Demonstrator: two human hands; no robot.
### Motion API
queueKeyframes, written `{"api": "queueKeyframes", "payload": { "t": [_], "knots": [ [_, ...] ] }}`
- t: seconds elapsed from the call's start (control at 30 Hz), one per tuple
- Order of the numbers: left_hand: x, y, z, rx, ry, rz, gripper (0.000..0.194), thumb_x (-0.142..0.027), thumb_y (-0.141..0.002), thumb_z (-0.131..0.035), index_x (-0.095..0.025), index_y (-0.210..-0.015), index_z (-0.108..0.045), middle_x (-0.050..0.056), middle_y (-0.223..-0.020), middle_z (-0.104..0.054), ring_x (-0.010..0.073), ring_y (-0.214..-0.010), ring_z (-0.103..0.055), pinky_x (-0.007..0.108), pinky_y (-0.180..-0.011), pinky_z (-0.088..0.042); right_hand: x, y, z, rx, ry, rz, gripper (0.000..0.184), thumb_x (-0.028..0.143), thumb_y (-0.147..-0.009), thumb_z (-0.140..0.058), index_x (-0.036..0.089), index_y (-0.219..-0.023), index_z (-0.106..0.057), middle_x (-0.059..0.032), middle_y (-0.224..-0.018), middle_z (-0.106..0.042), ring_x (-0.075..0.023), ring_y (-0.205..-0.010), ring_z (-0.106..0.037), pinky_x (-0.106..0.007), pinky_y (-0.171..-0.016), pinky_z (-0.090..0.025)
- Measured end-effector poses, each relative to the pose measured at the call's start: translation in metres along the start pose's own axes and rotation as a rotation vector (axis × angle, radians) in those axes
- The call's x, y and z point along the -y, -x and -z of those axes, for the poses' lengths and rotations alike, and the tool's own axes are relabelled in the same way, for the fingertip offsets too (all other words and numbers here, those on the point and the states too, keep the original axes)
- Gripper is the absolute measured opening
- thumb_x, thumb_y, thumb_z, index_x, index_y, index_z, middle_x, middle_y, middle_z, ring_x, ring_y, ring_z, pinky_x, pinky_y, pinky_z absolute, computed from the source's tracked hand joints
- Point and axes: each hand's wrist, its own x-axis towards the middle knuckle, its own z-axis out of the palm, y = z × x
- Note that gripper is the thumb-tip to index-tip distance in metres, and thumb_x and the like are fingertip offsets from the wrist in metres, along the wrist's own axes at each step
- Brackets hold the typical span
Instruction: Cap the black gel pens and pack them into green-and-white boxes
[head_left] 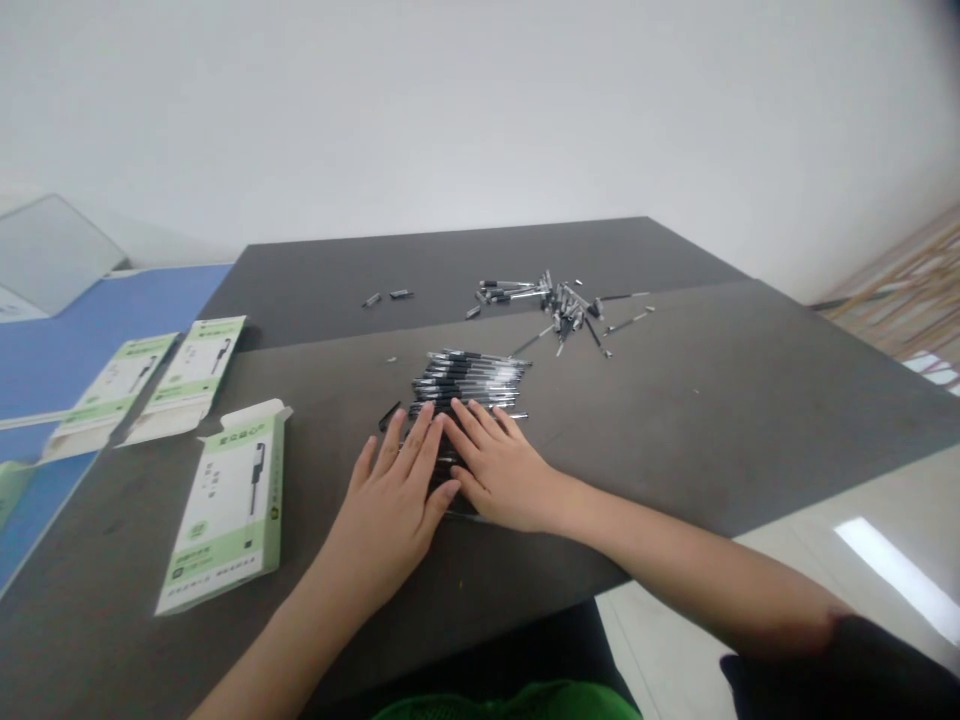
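Observation:
A row of black pens [469,380] lies side by side on the dark table [712,400]. My left hand [394,495] lies flat on the near end of the row, fingers stretched out. My right hand [499,465] rests flat beside it, fingers spread over the pens, thumb touching the left hand. Neither hand grips anything.
A loose heap of pen parts [559,300] sits further back, with two small caps [386,296] to its left. An open green-and-white box [229,500] lies at my left, two more boxes [161,385] beyond it. A blue surface [67,350] adjoins the table's left.

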Motion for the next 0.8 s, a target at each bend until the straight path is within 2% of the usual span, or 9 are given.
{"api": "queueKeyframes", "payload": {
  "t": [0.1, 0.17, 0.2, 0.3, 0.37, 0.47, 0.6, 0.73, 0.8],
  "knots": [
    [0.007, -0.01, -0.004, 0.056, 0.015, -0.08, 0.065, -0.046, -0.109, -0.019, -0.01, -0.159, -0.039, 0.014, -0.165, -0.038, 0.0384, -0.152, -0.038, 0.062, -0.114, -0.042, -0.026, -0.002, 0.029, -0.147, -0.047, -0.051, 0.064, 0.027, -0.099, -0.044, 0.007, -0.159, -0.037, -0.0179, -0.16, -0.049, -0.0301, -0.146, -0.049, -0.047, -0.12, -0.04],
    [0.008, -0.012, -0.009, 0.089, 0.002, -0.113, 0.062, -0.045, -0.109, -0.022, -0.012, -0.157, -0.043, 0.013, -0.164, -0.041, 0.0374, -0.151, -0.041, 0.061, -0.115, -0.042, -0.067, -0.004, 0.056, -0.259, -0.001, -0.215, 0.053, 0.021, -0.097, -0.043, 0.015, -0.149, -0.051, -0.0129, -0.142, -0.066, -0.0266, -0.124, -0.065, -0.041, -0.107, -0.051],
    [0.007, -0.011, -0.012, 0.096, -0.005, -0.119, 0.061, -0.044, -0.108, -0.024, -0.013, -0.157, -0.044, 0.012, -0.164, -0.042, 0.037, -0.15, -0.042, 0.06, -0.114, -0.042, -0.093, -0.005, 0.069, -0.288, 0.06, -0.329, 0.049, 0.018, -0.095, -0.043, 0.02, -0.141, -0.059, -0.0102, -0.133, -0.071, -0.0257, -0.117, -0.068, -0.039, -0.101, -0.053],
    [0.007, -0.009, -0.017, 0.074, -0.015, -0.127, 0.06, -0.045, -0.108, -0.029, -0.015, -0.158, -0.043, 0.011, -0.164, -0.043, 0.036, -0.149, -0.043, 0.057, -0.114, -0.042, -0.181, -0.003, 0.102, -0.336, 0.148, -0.491, 0.05, 0.008, -0.087, -0.042, 0.014, -0.131, -0.066, -0.0193, -0.135, -0.064, -0.0336, -0.123, -0.061, -0.05, -0.104, -0.048],
    [0.008, -0.008, -0.018, 0.043, -0.028, -0.147, 0.06, -0.046, -0.107, -0.029, -0.015, -0.157, -0.045, 0.01, -0.163, -0.045, 0.0363, -0.148, -0.046, 0.056, -0.112, -0.042, -0.232, 0.002, 0.112, -0.312, 0.183, -0.564, 0.045, 0.012, -0.084, -0.05, 0.015, -0.124, -0.07, -0.0217, -0.137, -0.059, -0.0398, -0.126, -0.055, -0.058, -0.103, -0.044],
    [0.009, -0.007, -0.017, -0.006, -0.065, -0.175, 0.06, -0.044, -0.108, -0.028, -0.013, -0.155, -0.048, 0.011, -0.16, -0.048, 0.0371, -0.144, -0.05, 0.056, -0.109, -0.044, -0.28, 0.013, 0.11, -0.249, 0.206, -0.617, 0.03, 0.023, -0.083, -0.061, 0.023, -0.109, -0.075, -0.0168, -0.133, -0.059, -0.0418, -0.122, -0.053, -0.065, -0.1, -0.04],
    [0.01, -0.007, -0.017, -0.014, -0.075, -0.176, 0.058, -0.042, -0.107, -0.032, -0.013, -0.155, -0.047, 0.012, -0.161, -0.048, 0.0374, -0.144, -0.049, 0.056, -0.109, -0.043, -0.298, 0.028, 0.092, -0.215, 0.217, -0.594, 0.022, 0.027, -0.09, -0.054, 0.023, -0.098, -0.074, -0.0172, -0.129, -0.06, -0.0387, -0.121, -0.05, -0.063, -0.1, -0.037],
    [0.011, -0.003, -0.019, 0.004, -0.074, -0.17, 0.058, -0.039, -0.106, -0.034, -0.013, -0.157, -0.044, 0.014, -0.161, -0.048, 0.0382, -0.145, -0.048, 0.059, -0.111, -0.041, -0.286, 0.042, 0.083, -0.222, 0.204, -0.515, 0.023, 0.026, -0.093, -0.048, 0.019, -0.096, -0.069, -0.0213, -0.129, -0.06, -0.0368, -0.119, -0.05, -0.058, -0.103, -0.034],
    [0.011, -0.001, -0.017, -0.04, -0.073, -0.173, 0.057, -0.038, -0.106, -0.034, -0.013, -0.157, -0.043, 0.016, -0.161, -0.047, 0.0412, -0.148, -0.044, 0.064, -0.114, -0.036, -0.276, 0.047, 0.086, -0.253, 0.184, -0.512, 0.023, 0.024, -0.094, -0.044, 0.017, -0.099, -0.065, -0.0231, -0.12, -0.064, -0.035, -0.11, -0.054, -0.055, -0.099, -0.038]
  ]
}}
